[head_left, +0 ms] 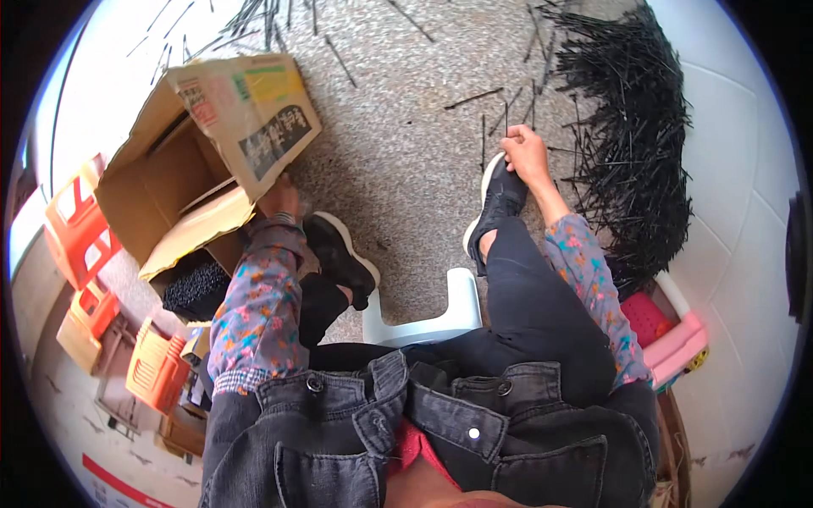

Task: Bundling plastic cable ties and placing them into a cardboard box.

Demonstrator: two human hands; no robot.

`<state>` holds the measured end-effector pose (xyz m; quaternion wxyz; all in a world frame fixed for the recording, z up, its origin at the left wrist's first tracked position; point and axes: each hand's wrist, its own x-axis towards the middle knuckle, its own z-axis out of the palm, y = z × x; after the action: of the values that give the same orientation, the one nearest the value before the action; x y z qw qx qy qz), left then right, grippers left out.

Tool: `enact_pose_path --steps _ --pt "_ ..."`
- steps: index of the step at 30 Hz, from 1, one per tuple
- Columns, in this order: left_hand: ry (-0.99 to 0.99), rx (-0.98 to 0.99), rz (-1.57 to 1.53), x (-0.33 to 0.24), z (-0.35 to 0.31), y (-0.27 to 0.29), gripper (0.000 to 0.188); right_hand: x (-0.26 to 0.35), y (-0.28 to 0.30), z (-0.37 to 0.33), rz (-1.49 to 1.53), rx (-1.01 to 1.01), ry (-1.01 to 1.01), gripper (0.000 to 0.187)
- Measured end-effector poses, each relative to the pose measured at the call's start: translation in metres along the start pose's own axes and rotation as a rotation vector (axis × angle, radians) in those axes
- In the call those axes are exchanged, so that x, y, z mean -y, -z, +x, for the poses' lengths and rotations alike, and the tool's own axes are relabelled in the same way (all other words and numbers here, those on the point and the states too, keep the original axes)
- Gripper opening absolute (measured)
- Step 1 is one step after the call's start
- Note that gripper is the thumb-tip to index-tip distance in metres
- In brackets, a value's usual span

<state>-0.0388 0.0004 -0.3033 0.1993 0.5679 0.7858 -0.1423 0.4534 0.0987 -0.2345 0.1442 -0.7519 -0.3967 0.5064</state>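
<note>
My right hand (527, 157) is above the toe of my right shoe, its fingertips pinched on a thin black stick (506, 120) that points away from me. Several similar sticks lie on the speckled floor around it. On the left, my left hand (281, 200) is against the near right edge of an opened cardboard box (182, 161); the box covers most of its fingers, so their grip is hidden. The box is tilted, with its flaps spread. Below its lower flap shows a packed bundle of black sticks (196, 284).
A large heap of black sticks (635, 144) runs along the right side. More loose sticks (254, 25) lie at the far left. A pale stool (423, 326) is between my legs. Orange plastic stools (80, 224) stand at left; a pink plastic item (677, 343) is at right.
</note>
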Motion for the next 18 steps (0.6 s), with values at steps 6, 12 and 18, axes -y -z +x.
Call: enact_pose_path --steps 6,12,18 --pt "-0.089 -0.016 -0.503 -0.131 -0.025 0.041 0.025 -0.007 0.007 0.012 0.286 0.057 -0.121 0.016" --pt "0.163 0.627 -1.331 -0.229 -0.05 0.123 0.01 -0.01 0.025 0.018 0.464 -0.052 -0.221 0.015" --pt "0.196 0.601 -1.575 -0.246 -0.072 0.187 0.01 -0.034 0.038 0.036 0.043 -0.265 0.083 0.021"
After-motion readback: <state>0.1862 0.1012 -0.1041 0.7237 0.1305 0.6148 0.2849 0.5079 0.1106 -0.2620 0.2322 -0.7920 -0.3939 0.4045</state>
